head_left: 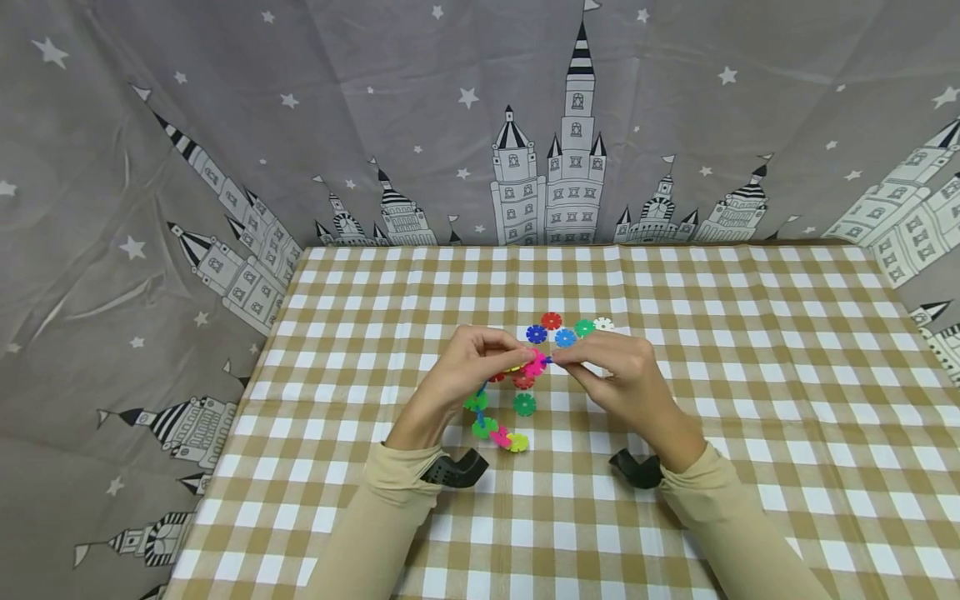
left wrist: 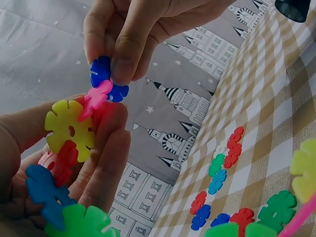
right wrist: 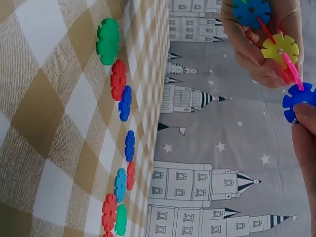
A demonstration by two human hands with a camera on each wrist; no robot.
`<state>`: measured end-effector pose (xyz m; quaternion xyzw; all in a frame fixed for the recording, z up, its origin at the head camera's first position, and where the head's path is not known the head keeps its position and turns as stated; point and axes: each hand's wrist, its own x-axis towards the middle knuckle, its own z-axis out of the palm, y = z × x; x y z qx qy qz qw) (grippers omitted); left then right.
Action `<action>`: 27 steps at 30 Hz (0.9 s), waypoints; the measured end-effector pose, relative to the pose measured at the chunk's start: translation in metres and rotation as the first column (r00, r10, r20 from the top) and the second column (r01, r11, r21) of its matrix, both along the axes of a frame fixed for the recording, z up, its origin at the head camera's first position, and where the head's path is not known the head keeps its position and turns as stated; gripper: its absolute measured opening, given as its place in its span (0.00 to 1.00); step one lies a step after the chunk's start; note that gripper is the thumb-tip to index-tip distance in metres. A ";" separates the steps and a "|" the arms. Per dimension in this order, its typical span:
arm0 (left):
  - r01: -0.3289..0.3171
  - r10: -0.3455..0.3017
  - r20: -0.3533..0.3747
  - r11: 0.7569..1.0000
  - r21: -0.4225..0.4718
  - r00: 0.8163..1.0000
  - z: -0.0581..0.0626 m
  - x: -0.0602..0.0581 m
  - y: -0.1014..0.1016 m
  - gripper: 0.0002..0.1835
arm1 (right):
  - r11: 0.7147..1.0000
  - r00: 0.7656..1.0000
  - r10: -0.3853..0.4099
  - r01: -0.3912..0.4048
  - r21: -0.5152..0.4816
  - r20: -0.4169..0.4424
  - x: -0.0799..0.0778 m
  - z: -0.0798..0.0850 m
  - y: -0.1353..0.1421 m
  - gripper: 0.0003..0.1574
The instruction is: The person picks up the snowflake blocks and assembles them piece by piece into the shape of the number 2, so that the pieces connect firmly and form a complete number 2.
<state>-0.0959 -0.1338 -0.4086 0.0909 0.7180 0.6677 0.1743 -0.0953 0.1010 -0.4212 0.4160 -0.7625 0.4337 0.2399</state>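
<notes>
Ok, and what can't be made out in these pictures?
Head view: held yellow disc, mostly covered by the left hand.
Left wrist view: held dark blue disc, partly hidden by the thumb of the right hand.
Left wrist view: light green disc by the left hand, cut off by the bottom edge.

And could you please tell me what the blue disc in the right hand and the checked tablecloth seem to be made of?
Blue disc: probably plastic, smooth and satiny, judging by its even colour and clean notches.
Checked tablecloth: likely matt woven fabric, given its grainy weave; the fibre is unclear.
</notes>
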 end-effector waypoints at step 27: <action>-0.015 0.015 0.007 1.000 -0.007 1.000 0.012 -0.002 -0.014 0.08 | 0.975 0.828 -0.030 -0.099 0.198 0.561 -0.008 -0.017 -0.009 0.20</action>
